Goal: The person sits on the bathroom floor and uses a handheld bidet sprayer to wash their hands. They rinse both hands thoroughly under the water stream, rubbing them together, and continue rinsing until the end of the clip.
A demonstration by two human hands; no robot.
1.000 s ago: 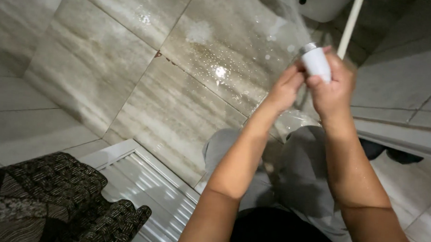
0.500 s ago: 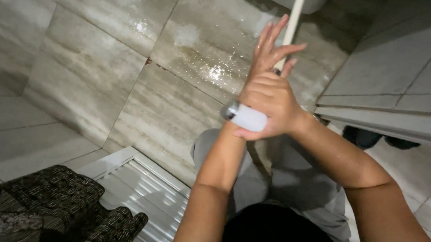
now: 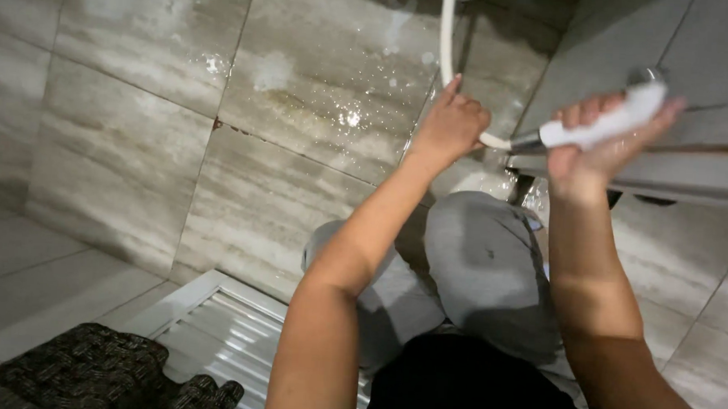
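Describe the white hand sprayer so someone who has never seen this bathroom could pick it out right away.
Start at the wet grey-tiled floor and move to the upper right, where the right hand is raised. It grips the white plastic hand sprayer, a short stubby wand. A thin white hose runs from it past the left hand; nothing else nearby is white with a metal tip.

The spray head (image 3: pixel 609 125) and its hose (image 3: pixel 446 44) were white. The far floor tiles (image 3: pixel 137 162) showed grey-beige streaks. The trousers (image 3: pixel 484 267) were grey. The near-left mat (image 3: pixel 87 372) carried a dark brown-black pattern.
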